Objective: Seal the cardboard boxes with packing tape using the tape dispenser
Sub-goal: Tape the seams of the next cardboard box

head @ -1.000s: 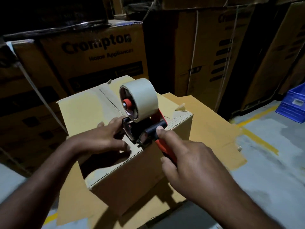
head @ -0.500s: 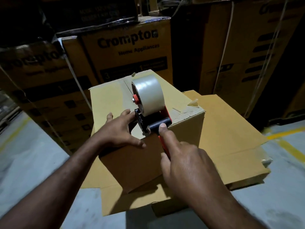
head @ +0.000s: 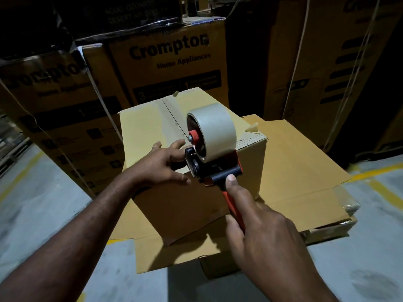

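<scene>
A plain cardboard box (head: 150, 127) stands on flattened cardboard, its top flaps shut with a strip of tape along the centre seam. My right hand (head: 259, 227) grips the red handle of the tape dispenser (head: 209, 149), thumb pressed on its black front bar. The dispenser carries a large beige tape roll and sits at the box's near top edge. My left hand (head: 159, 166) rests on that same edge just left of the dispenser, fingers spread and touching its black front end.
Tall printed appliance cartons (head: 170, 59) are stacked close behind and to the right (head: 327, 62), bound with white straps. Flattened cardboard sheets (head: 305, 171) lie under and right of the box. Grey concrete floor with yellow lines (head: 383, 192) surrounds them.
The view has swung and closed in on the box. The dispenser has stayed at the near top edge in my right hand, and my left hand has kept its place beside it.
</scene>
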